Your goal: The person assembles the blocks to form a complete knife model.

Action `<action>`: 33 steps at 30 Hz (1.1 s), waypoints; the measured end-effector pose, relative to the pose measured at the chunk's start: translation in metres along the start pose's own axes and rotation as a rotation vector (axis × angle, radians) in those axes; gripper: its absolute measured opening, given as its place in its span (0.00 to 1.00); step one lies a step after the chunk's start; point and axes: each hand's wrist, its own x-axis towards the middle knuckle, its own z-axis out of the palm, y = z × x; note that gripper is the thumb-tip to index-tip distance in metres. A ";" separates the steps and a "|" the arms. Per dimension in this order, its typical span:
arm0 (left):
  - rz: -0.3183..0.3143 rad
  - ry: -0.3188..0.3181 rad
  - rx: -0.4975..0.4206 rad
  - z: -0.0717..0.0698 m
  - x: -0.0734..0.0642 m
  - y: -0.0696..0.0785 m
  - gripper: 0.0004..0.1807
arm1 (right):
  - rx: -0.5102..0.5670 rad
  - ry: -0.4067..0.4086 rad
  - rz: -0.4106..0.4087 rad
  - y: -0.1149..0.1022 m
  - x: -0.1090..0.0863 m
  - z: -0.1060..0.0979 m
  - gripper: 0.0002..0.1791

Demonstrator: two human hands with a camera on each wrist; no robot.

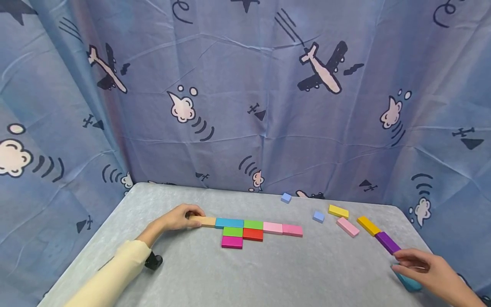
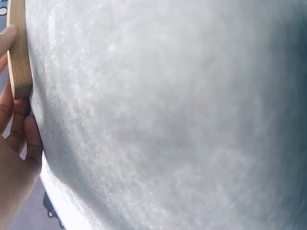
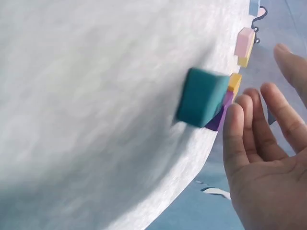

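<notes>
My left hand point(image 1: 180, 217) pinches a plain wooden block point(image 1: 207, 221) between thumb and fingers at the left end of a row. Its bare wood end point(image 2: 20, 67) shows in the left wrist view. The row runs on through a blue block point(image 1: 229, 223), a green block point(image 1: 253, 224), a light pink block point(image 1: 272, 228) and a darker pink block point(image 1: 293, 230). Below it lie another green block point(image 1: 232, 231), a red block point(image 1: 253, 234) and a magenta block point(image 1: 232, 242). With fingers parted and loosely bent, my right hand point(image 1: 429, 268) hovers by a teal block point(image 3: 201, 97), apart from it.
Right of the row lie two small light blue blocks point(image 1: 286, 198), a yellow block point(image 1: 339, 211), a pink block point(image 1: 348, 227), an orange-yellow block point(image 1: 368, 226) and a purple block point(image 1: 388, 243). A patterned blue curtain point(image 1: 238, 102) hangs behind the grey table point(image 1: 291, 273).
</notes>
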 end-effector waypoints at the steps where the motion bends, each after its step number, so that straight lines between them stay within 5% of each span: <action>1: 0.002 -0.001 0.000 0.000 0.000 0.000 0.11 | -0.002 -0.004 0.013 0.002 0.000 0.000 0.32; 18: -0.009 -0.002 -0.001 0.000 -0.001 0.001 0.11 | -0.048 -0.123 0.118 0.027 0.002 0.002 0.52; 33: -0.013 -0.006 -0.004 0.000 0.000 0.002 0.11 | -0.042 -0.130 0.003 0.021 0.006 -0.002 0.33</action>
